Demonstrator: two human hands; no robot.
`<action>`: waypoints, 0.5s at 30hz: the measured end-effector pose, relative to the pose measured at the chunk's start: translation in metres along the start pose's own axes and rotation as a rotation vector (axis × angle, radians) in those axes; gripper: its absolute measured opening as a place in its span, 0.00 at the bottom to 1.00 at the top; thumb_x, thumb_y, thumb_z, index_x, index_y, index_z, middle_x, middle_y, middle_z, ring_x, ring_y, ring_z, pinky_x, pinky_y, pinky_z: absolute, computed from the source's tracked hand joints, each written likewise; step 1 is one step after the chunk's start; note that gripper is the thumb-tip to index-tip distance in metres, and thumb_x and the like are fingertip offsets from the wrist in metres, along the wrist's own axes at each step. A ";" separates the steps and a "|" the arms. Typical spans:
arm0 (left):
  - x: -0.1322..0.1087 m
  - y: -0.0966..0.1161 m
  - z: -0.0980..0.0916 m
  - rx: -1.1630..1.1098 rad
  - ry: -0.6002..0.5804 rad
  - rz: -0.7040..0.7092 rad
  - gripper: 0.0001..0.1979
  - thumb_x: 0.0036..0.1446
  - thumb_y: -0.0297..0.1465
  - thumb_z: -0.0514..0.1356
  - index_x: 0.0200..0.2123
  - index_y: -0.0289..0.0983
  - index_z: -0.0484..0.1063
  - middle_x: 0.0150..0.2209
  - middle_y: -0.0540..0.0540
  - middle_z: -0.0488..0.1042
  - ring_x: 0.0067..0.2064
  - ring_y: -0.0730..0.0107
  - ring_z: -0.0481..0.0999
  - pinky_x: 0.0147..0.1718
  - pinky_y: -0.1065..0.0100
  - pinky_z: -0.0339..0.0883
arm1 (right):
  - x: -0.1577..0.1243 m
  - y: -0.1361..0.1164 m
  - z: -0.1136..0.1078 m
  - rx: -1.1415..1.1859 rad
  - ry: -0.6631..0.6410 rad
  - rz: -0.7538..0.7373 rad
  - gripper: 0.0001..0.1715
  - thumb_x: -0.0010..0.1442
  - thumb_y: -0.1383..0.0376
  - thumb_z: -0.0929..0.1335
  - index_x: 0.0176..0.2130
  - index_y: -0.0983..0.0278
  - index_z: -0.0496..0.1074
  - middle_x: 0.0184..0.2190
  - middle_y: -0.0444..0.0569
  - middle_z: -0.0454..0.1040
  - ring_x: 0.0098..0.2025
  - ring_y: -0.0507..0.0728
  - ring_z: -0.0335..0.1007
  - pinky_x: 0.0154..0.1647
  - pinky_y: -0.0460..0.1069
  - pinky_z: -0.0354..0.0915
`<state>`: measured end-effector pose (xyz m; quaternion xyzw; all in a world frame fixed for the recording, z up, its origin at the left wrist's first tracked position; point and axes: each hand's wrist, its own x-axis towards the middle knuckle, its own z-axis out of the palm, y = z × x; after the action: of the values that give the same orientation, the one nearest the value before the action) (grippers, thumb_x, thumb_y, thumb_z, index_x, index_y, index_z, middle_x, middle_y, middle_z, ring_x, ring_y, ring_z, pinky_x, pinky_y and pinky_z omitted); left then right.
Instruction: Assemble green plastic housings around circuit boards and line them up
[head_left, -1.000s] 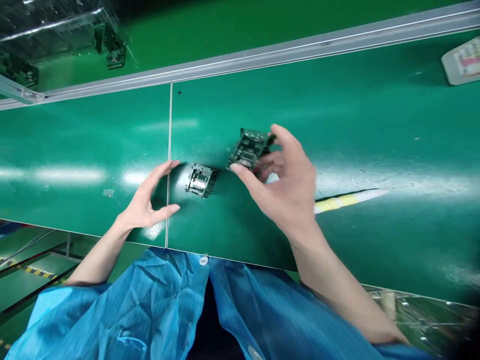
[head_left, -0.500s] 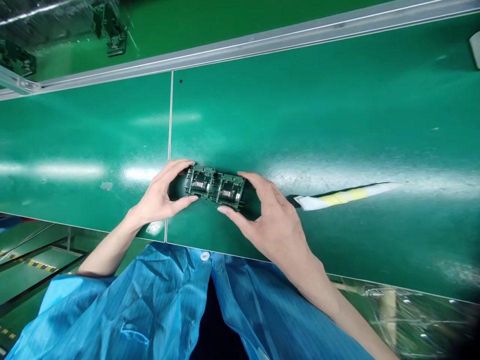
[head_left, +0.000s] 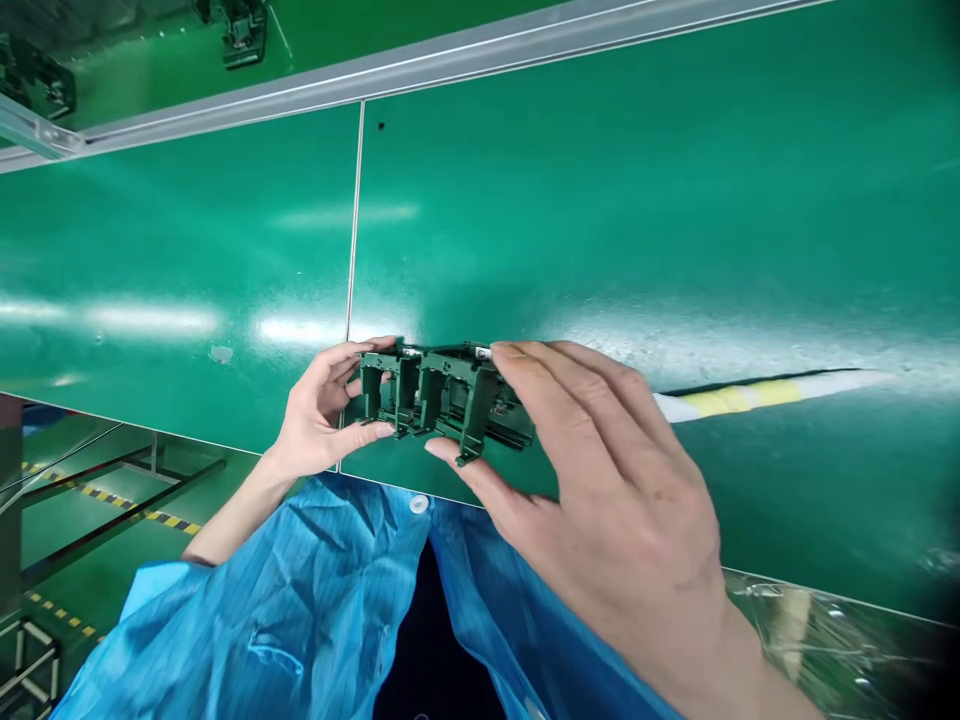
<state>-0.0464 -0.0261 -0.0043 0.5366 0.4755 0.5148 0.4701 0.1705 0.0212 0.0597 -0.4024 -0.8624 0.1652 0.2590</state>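
Observation:
Between my hands is a dark green circuit board assembly (head_left: 474,405), made of two joined box-like frames. It is raised and tilted, so its open side with upright walls faces me and the chip-bearing faces are hidden. My left hand (head_left: 315,410) grips its left end, thumb along the lower edge and fingers at the top and behind. At the right end, my right hand (head_left: 615,480) holds it with fingers on the upper edge and the thumb at the lower corner.
A white and yellow strip (head_left: 742,398) lies right of my right hand on the green table (head_left: 675,200). Near the seam is a small black bit (head_left: 381,126). A metal rail (head_left: 465,58) edges the back, with dark green parts (head_left: 246,40) beyond it.
The assembly has been lifted toward me and tipped, turning its chip faces out of sight and its open frame side into view. My right hand has come closer to the camera.

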 end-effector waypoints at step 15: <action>-0.003 0.000 0.004 -0.064 0.017 -0.050 0.29 0.52 0.32 0.72 0.57 0.41 0.68 0.57 0.39 0.74 0.60 0.63 0.74 0.54 0.67 0.74 | 0.005 -0.007 -0.003 -0.098 0.023 -0.123 0.26 0.62 0.70 0.70 0.59 0.67 0.64 0.50 0.56 0.77 0.52 0.65 0.74 0.55 0.59 0.74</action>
<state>-0.0423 -0.0293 -0.0048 0.5047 0.4760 0.5225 0.4956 0.1652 0.0210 0.0666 -0.3626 -0.8896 0.1018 0.2583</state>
